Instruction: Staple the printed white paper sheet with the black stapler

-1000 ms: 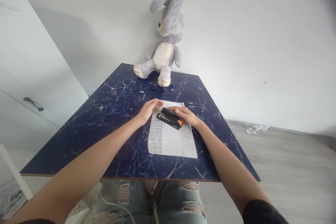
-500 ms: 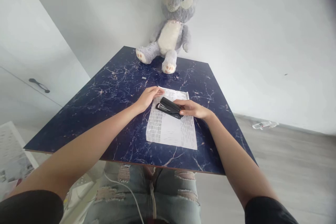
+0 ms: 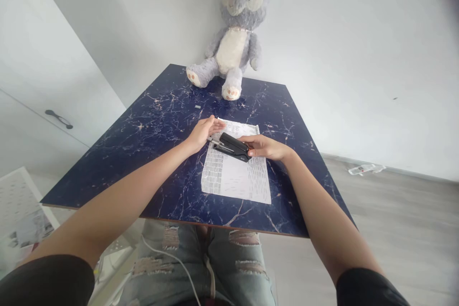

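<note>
Stapler [image 3: 234, 147], black, one: lies aslant over the upper part of the sheet, and I see its body between the two hands. Metal strip [image 3: 214, 140], one: juts from the stapler's left end toward the left palm; whether it touches the skin I cannot tell.

Right hand [image 3: 266, 147]: thumb and fingers clamped on the stapler's right end. Left hand [image 3: 203, 134]: fingers extended and lying together, thumb side uppermost, just beside the stapler's other end, fingertips over the top left of the sheet; I find nothing clamped in it.

Paper sheet [image 3: 238, 179], white, printed in dark blocks and lines: lies on the table before the wearer, beneath the stapler. Table [image 3: 143, 122], dark blue with pale marbled veins. Small pale piece [image 3: 198, 106]: on the tabletop, beyond the left hand. Plush rabbit [image 3: 233, 52], grey with white belly: seated at the far edge, ears cropped by my view.

Cabinet [image 3: 39, 67], white, dark handle [image 3: 59, 119]: at left. Clear plastic item [image 3: 366, 169]: on the floor at right. Ripped jeans [image 3: 236, 282], white cable [image 3: 175, 257] across them: below the near edge.
</note>
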Motion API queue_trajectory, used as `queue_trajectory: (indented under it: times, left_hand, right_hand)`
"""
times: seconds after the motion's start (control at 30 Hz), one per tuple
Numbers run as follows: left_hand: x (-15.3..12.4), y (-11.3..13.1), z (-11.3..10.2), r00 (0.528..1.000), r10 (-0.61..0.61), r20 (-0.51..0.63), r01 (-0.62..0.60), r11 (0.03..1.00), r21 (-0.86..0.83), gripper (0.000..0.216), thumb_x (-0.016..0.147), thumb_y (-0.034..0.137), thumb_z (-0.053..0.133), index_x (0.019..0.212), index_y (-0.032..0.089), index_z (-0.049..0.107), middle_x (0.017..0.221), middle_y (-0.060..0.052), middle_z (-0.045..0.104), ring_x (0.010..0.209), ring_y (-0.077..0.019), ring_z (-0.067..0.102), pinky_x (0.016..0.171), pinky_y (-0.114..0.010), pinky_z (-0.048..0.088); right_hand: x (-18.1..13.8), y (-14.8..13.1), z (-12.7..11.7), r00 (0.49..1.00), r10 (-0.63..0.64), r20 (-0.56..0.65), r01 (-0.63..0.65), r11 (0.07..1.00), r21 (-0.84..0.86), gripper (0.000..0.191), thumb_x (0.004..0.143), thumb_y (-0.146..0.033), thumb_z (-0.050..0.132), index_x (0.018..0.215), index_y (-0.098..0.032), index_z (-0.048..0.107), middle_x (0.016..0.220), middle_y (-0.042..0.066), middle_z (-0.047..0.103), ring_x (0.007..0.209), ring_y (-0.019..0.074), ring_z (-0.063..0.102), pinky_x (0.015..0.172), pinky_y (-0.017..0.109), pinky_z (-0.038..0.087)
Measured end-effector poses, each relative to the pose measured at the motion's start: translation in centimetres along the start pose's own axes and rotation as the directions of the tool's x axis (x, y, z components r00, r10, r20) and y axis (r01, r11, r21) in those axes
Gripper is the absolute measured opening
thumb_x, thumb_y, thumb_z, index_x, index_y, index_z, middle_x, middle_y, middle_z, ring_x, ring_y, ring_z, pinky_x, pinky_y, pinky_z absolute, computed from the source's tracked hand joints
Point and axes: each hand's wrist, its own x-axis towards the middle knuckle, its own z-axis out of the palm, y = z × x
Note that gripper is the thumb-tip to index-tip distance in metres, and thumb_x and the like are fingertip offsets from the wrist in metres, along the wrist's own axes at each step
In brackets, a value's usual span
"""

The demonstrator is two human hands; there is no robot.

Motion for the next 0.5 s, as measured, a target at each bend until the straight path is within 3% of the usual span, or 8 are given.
queue_trajectory:
  times: [0.17,0.3,0.37,0.5]
  left_hand:
    - [0.1,-0.1,-0.1,1.000,-0.001,0.001,0.001,1.000,-0.003,0.053,0.098,0.064,0.062,0.089,0.015,0.078,0.100,-0.015,0.079,0.101,-0.0254,0.075,0.100,-0.038,0.055]
    - [0.1,-0.1,-0.2,1.000,-0.007,0.018,0.007,0.999,-0.036,0.055,0.098,0.066,0.062,0.089,0.015,0.078,0.102,-0.016,0.079,0.102,-0.0255,0.075,0.101,-0.039,0.055]
    - [0.2,0.1,-0.4,1.000,-0.013,0.015,0.014,0.996,-0.083,0.055,0.098,0.066,0.061,0.090,0.015,0.078,0.104,-0.015,0.079,0.104,-0.0258,0.075,0.103,-0.039,0.054]
    - [0.1,0.8,-0.7,0.997,-0.070,0.030,0.075,0.972,-0.224,0.054,0.100,0.065,0.058,0.096,0.015,0.078,0.113,-0.017,0.078,0.110,-0.0273,0.073,0.104,-0.042,0.056]
  right_hand:
    - [0.5,-0.8,1.2,0.997,-0.013,-0.072,-0.003,0.977,-0.213,0.051,0.093,-0.048,0.073,0.135,-0.020,0.066,0.122,0.010,0.070,0.099,0.0218,0.066,0.084,0.036,0.056]
    - [2.0,-0.9,3.1,0.955,-0.157,-0.250,0.003,0.851,-0.524,0.032,0.087,-0.037,0.077,0.113,-0.019,0.071,0.110,0.009,0.068,0.096,0.0236,0.063,0.088,0.040,0.054]
    - [2.5,-0.8,3.7,0.929,-0.221,-0.297,0.015,0.825,-0.565,0.029,0.088,-0.031,0.073,0.114,-0.019,0.069,0.112,0.009,0.068,0.100,0.0255,0.064,0.094,0.044,0.053]
    - [2.4,-0.5,4.0,0.870,-0.311,-0.383,0.010,0.788,-0.616,0.041,0.091,-0.023,0.063,0.132,-0.021,0.064,0.123,0.009,0.068,0.110,0.0277,0.067,0.100,0.046,0.054]
